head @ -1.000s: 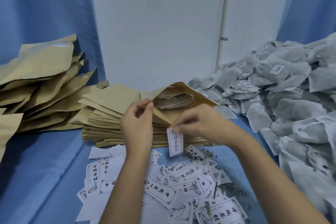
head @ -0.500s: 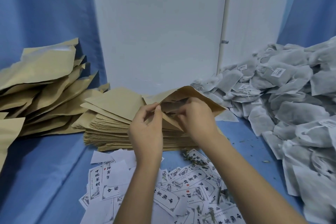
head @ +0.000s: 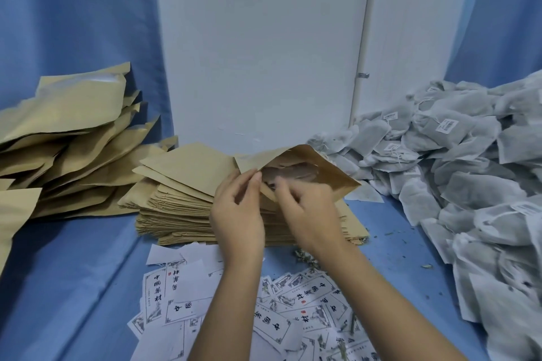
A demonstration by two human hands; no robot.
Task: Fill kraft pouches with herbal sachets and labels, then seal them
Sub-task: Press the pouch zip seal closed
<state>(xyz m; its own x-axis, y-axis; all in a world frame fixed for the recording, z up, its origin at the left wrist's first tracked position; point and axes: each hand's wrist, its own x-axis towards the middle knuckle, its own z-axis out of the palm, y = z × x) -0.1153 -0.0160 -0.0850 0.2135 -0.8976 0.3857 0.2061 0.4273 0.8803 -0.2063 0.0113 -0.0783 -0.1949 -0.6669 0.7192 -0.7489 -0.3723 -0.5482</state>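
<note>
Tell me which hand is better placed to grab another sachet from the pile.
Right. The sachet pile lies on that side, nearest the right hand, which sits at the mouth of the open pouch. The left hand pinches its edge, holding it open.

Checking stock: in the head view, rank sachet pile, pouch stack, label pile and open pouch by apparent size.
1. sachet pile
2. pouch stack and label pile: alike; the latter is nearer and cropped
3. open pouch
</note>
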